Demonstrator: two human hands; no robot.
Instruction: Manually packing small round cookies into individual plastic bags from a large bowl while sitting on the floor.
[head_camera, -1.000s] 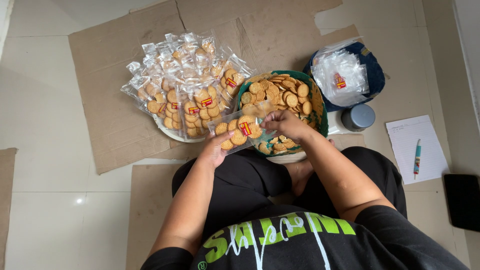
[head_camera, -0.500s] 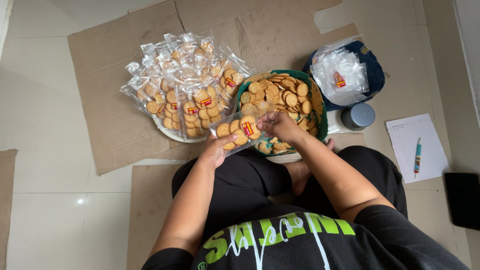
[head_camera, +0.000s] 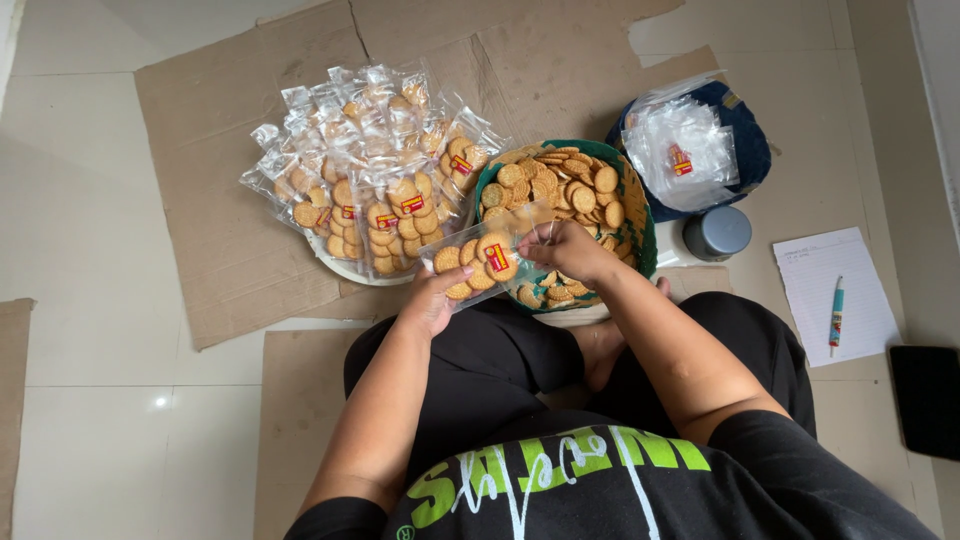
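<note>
I sit on the floor holding a clear plastic bag (head_camera: 478, 260) of round golden biscuits with a small red and yellow label. My left hand (head_camera: 428, 296) grips the bag's lower left end from beneath. My right hand (head_camera: 568, 249) pinches the bag's open right end, over the near rim of a green bowl (head_camera: 640, 232) full of loose biscuits. Left of the bowl, a white plate (head_camera: 345, 268) carries a heap of filled biscuit bags (head_camera: 372, 170).
A dark blue container (head_camera: 748, 150) with a stack of empty clear bags (head_camera: 682, 152) stands at the back right. Beside it are a grey lid on a white jar (head_camera: 716, 233), a sheet of paper (head_camera: 835, 296) with a pen (head_camera: 835, 312), and a black phone (head_camera: 926, 400). Cardboard (head_camera: 210, 200) covers the floor.
The bag in my hands has shifted slightly, and my right fingers have adjusted their pinch at its open end. Everything else is unchanged.
</note>
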